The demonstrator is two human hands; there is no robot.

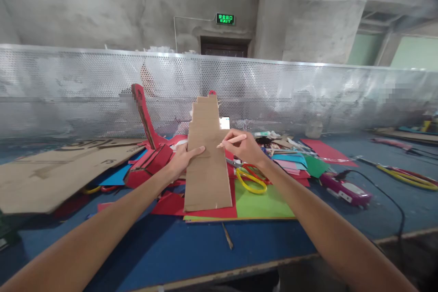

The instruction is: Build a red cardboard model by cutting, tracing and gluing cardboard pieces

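A piece of brown cardboard (207, 173) with stepped upper edges stands tilted up in front of me. My left hand (183, 157) grips its left edge, thumb flat on the near face. My right hand (244, 146) is closed around a pale pink pen (236, 139), whose tip is at the cardboard's right side. Under the cardboard lie red paper (171, 204) and green paper (263, 205). Scissors with yellow and red handles (251, 181) rest on the green sheet, just below my right hand. A red-covered cardboard construction (147, 159) with a tall upright arm stands to the left.
Large flat cardboard (68, 169) covers the table's left side. Coloured papers (290, 162) and scraps are heaped at the right, near a purple device (345, 189) with a black cable. More scissors (407, 175) lie far right. A perforated metal screen (273, 96) runs along the back.
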